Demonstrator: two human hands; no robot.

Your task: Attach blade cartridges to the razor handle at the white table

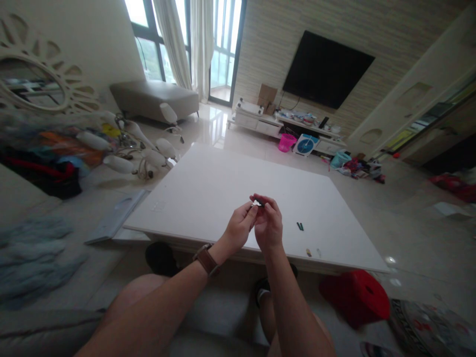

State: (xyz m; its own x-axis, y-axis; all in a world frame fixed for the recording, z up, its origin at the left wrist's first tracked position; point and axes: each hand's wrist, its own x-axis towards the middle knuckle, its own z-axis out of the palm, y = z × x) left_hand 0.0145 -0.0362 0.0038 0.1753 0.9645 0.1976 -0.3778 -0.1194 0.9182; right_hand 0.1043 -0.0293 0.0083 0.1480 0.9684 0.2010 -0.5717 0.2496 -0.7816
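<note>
My left hand [240,229] and my right hand [268,225] meet above the near edge of a white table [208,193]. Both pinch a small dark and silvery object [257,203] between their fingertips; I cannot make out what it is. A brown watch [206,259] sits on my left wrist. A small green piece [300,226] lies on the table just right of my right hand. Two tiny bits [313,252] lie near the table's front edge.
A red stool [355,296] stands on the floor at the right. A chandelier with white shades [134,148] lies left of the table, beside a flat grey panel [115,218]. Beyond are a TV [327,69], a low cabinet, a pink basket [286,142] and a grey bench [154,99].
</note>
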